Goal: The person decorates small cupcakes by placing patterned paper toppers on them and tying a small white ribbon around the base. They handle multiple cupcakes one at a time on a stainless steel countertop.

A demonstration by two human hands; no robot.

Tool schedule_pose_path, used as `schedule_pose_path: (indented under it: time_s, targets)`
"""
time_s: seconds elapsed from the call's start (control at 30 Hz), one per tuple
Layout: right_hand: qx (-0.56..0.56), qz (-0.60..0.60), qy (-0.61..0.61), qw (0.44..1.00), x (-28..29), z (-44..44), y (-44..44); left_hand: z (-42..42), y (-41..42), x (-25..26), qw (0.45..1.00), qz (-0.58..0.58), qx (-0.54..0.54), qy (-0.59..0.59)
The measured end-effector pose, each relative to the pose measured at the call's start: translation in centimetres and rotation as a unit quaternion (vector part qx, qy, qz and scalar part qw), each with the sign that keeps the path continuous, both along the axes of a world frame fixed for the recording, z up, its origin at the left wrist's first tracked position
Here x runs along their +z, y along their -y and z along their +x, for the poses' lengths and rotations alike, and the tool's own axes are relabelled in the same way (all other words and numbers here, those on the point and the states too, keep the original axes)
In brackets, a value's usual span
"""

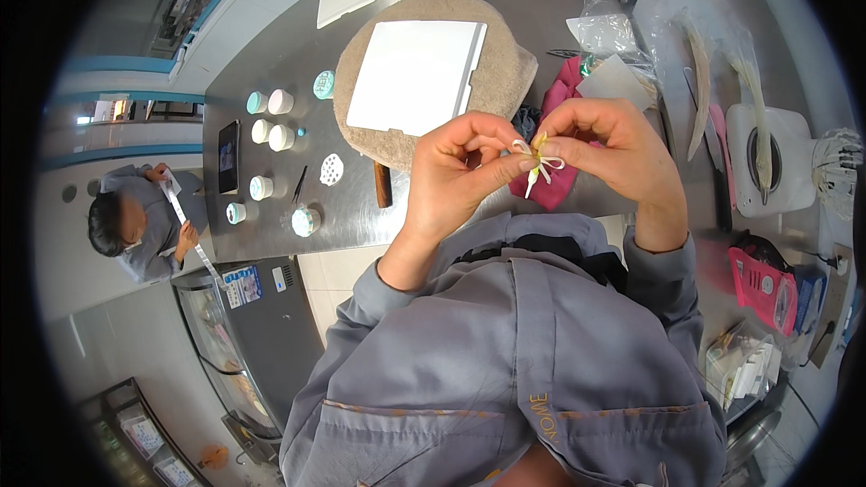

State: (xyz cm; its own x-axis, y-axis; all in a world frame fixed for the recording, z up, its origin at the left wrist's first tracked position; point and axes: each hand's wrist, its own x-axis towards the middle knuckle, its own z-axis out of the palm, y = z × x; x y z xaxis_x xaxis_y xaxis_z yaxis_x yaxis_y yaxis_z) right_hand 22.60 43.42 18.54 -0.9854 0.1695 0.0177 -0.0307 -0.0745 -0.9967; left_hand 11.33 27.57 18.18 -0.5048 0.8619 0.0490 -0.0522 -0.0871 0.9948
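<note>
My left hand pinches a small white-and-yellow bow-like piece between thumb and fingertip. From the other side, my right hand grips the same piece at its yellow part. Thin white loops and a tapered white end stick out below my fingertips; I cannot tell its material. Both hands are raised in front of my chest, over the near edge of the steel table. Beneath them lies a pink cloth. Beyond my left hand, a white board rests on a round, towel-covered stand.
Several small lidded tubs, a phone or tablet, tweezers and a perforated white cutter lie on the left. A wooden handle projects under the towel. Rightward are plastic bags and a white scale. Another person handles a paper strip.
</note>
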Motion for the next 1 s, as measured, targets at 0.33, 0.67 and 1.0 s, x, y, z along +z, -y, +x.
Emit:
schedule_pose_path:
  time_s: [0.33, 0.67, 1.0]
  targets:
    - [0.013, -0.007, -0.005, 1.0, 0.41, 0.17, -0.05, -0.14, -0.07, 0.13, 1.0, -0.02, -0.01, 0.013]
    - [0.017, -0.003, 0.018, 1.0, 0.53, -0.04, -0.08, 0.11, -0.14, 0.09, 0.999, -0.031, -0.005, 0.009]
    - [0.018, -0.009, -0.007, 1.0, 0.33, 0.13, -0.39, -0.45, 0.13, 0.46, 0.999, -0.035, -0.02, 0.002]
